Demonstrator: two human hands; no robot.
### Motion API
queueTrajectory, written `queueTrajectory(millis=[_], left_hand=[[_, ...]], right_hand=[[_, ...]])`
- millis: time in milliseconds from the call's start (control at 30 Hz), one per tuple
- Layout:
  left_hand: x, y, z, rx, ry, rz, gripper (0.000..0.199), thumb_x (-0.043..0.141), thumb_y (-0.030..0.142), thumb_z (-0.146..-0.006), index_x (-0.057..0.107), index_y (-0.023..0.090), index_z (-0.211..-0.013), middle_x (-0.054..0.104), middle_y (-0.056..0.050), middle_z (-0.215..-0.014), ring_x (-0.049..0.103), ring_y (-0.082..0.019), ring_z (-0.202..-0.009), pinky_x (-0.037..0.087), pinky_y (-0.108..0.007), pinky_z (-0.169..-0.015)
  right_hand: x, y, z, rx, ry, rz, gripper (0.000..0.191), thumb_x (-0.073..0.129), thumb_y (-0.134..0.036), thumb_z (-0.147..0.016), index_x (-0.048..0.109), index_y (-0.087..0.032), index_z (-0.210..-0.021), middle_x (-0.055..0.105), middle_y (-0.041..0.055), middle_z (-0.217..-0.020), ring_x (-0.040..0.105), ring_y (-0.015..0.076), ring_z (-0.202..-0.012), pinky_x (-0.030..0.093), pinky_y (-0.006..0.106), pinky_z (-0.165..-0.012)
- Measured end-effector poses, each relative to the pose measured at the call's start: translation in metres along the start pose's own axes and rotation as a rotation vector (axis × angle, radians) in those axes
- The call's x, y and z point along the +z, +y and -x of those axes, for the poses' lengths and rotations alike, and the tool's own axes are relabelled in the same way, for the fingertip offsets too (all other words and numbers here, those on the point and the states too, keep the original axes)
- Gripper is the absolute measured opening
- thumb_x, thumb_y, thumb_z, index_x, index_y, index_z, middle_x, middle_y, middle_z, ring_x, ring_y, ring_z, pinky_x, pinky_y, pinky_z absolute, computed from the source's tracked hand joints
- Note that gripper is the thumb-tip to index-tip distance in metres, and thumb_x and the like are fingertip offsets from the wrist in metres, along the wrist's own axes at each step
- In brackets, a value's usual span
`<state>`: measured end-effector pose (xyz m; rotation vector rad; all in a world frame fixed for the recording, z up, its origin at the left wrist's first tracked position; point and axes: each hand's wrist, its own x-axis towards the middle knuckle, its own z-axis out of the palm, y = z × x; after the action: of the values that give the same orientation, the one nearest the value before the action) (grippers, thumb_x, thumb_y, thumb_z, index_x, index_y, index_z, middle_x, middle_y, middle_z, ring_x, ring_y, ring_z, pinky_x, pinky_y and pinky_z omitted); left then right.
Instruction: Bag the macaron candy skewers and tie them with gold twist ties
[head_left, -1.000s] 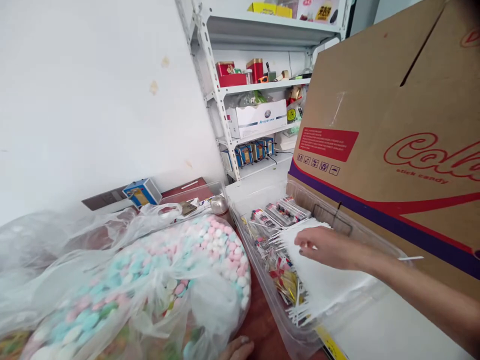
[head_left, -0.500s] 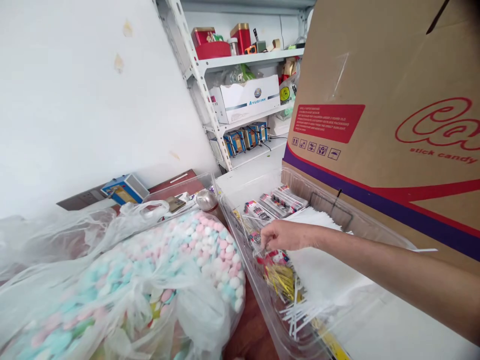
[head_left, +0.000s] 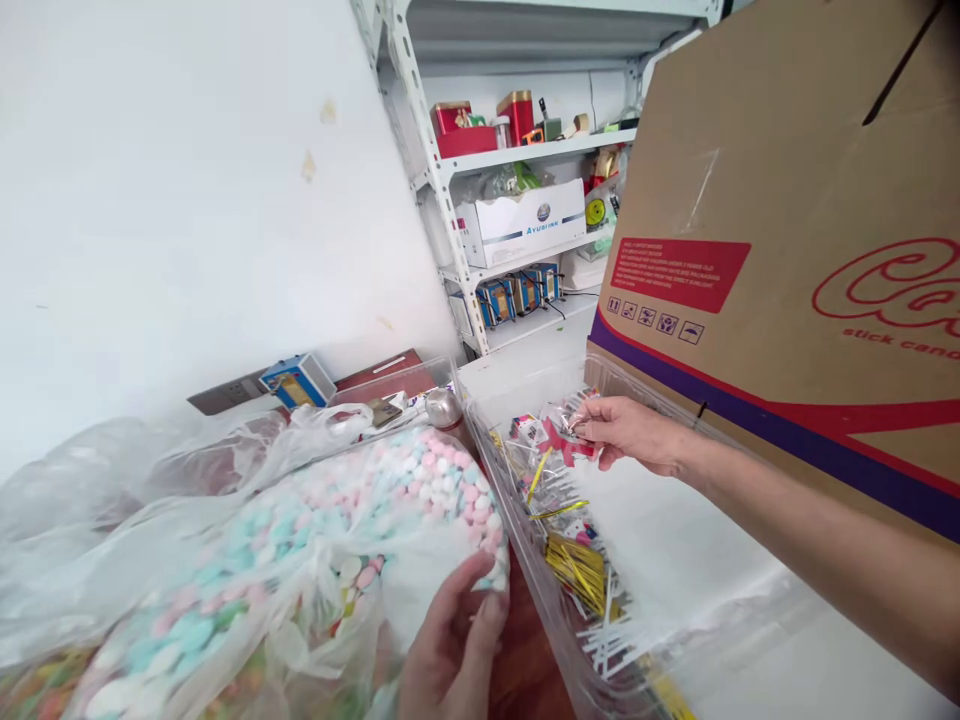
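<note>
White wall [head_left: 187,200] and metal shelf [head_left: 517,154] are behind. The right hand [head_left: 634,432], its forearm coming from the right edge, pinches a red, shiny piece [head_left: 566,442] above the clear tub [head_left: 534,570]; the fingers hide part of this piece. The tub contains gold ties [head_left: 577,572] and white sticks [head_left: 606,640]. The left hand [head_left: 457,635], cut by the bottom edge, has thumb and fingers apart, beside pastel pieces [head_left: 442,480], which a cloudy plastic bag [head_left: 360,640] partly covers.
</note>
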<state>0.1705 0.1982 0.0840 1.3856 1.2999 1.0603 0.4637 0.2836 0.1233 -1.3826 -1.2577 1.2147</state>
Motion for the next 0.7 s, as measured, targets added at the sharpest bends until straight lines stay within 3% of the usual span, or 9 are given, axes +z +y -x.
queueTrajectory(millis=[100,167,267,333,400,500,700], left_hand=[[0.024,0.025,-0.018,-0.137,-0.049,0.303,0.058,0.073,0.040,-0.075,0.054,0.020,-0.127,0.063,-0.014,-0.128,0.069,-0.023,-0.089,0.056,-0.029,-0.066],[0.037,0.035,-0.025,-0.187,-0.129,0.371,0.074,0.078,0.034,-0.071,0.044,0.020,-0.136,0.057,-0.017,-0.135,0.070,-0.022,-0.086,0.055,-0.028,-0.059],[0.052,0.041,-0.032,-0.208,-0.213,0.437,0.079,0.080,0.032,-0.068,0.041,0.017,-0.136,0.069,-0.013,-0.108,0.067,-0.017,-0.069,0.050,-0.024,-0.049],[0.060,0.039,-0.035,-0.210,-0.227,0.493,0.063,0.077,0.036,-0.072,0.051,0.015,-0.124,0.069,-0.004,-0.079,0.062,-0.013,-0.056,0.045,-0.021,-0.043],[0.067,0.035,-0.038,-0.203,-0.216,0.533,0.040,0.074,0.041,-0.074,0.061,0.013,-0.100,0.063,0.002,-0.061,0.052,-0.008,-0.043,0.038,-0.018,-0.037],[0.073,0.027,-0.043,-0.188,-0.172,0.558,0.034,0.073,0.045,-0.073,0.059,0.014,-0.073,0.059,0.003,-0.052,0.043,-0.005,-0.037,0.033,-0.016,-0.034],[0.073,0.015,-0.046,-0.170,-0.081,0.558,0.033,0.076,0.043,-0.070,0.059,0.015,-0.071,0.059,0.003,-0.056,0.047,-0.006,-0.041,0.036,-0.017,-0.037]], right_hand=[[-0.001,-0.008,0.011,-0.046,0.005,-0.076,0.022,0.071,-0.037,-0.074,0.059,-0.018,-0.078,0.054,-0.0040,-0.062,0.052,0.0095,-0.055,0.050,0.022,-0.046],[0.000,-0.010,0.019,-0.067,0.009,-0.105,0.028,0.073,-0.041,-0.072,0.060,-0.018,-0.079,0.055,-0.0038,-0.064,0.052,0.0093,-0.056,0.050,0.022,-0.047],[0.001,-0.009,0.029,-0.090,0.019,-0.126,0.033,0.073,-0.047,-0.073,0.061,-0.018,-0.083,0.057,-0.0032,-0.067,0.052,0.0093,-0.056,0.049,0.023,-0.049],[0.002,-0.006,0.034,-0.105,0.028,-0.123,0.035,0.072,-0.049,-0.074,0.062,-0.018,-0.086,0.059,-0.0026,-0.068,0.053,0.0101,-0.057,0.049,0.024,-0.050],[0.001,-0.003,0.038,-0.128,0.045,-0.110,0.037,0.072,-0.051,-0.075,0.064,-0.018,-0.088,0.060,-0.0020,-0.069,0.054,0.0110,-0.058,0.048,0.025,-0.051],[-0.003,0.003,0.042,-0.179,0.101,-0.089,0.036,0.072,-0.052,-0.076,0.065,-0.019,-0.087,0.061,-0.0018,-0.068,0.054,0.0120,-0.059,0.048,0.025,-0.053],[-0.020,0.014,0.046,-0.244,0.255,-0.087,0.029,0.069,-0.050,-0.083,0.065,-0.022,-0.087,0.061,-0.0015,-0.072,0.052,0.0111,-0.059,0.047,0.024,-0.055]])
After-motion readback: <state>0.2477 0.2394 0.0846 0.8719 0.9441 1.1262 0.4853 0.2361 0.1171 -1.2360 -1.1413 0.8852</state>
